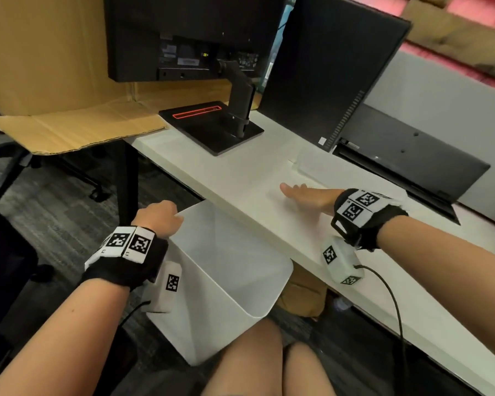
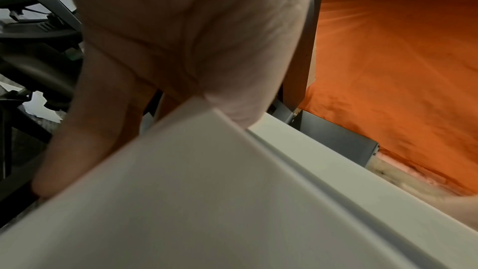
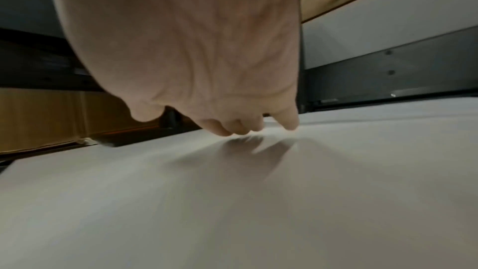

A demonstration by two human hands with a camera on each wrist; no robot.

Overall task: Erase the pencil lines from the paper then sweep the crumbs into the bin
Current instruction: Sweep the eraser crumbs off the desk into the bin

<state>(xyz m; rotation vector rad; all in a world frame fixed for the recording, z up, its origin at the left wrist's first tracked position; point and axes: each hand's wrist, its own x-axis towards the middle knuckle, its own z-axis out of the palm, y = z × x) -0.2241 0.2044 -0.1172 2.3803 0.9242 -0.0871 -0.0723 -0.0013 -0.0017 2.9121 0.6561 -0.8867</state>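
White bin (image 1: 240, 252), white desk (image 1: 240, 172), black monitors (image 1: 195, 32), brown cardboard (image 1: 77, 127).

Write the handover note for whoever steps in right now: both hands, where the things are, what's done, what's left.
Left hand: grips the rim of the white bin, held just below the desk edge.
Right hand: open, fingers straight, fingertips touching the desk near the edge, above the bin.
Paper: lies further back on the desk, by the monitor; whether its lines are gone cannot be told. No eraser in view.
Left: finish sweeping crumbs over the edge into the bin. Crumbs too small to see.
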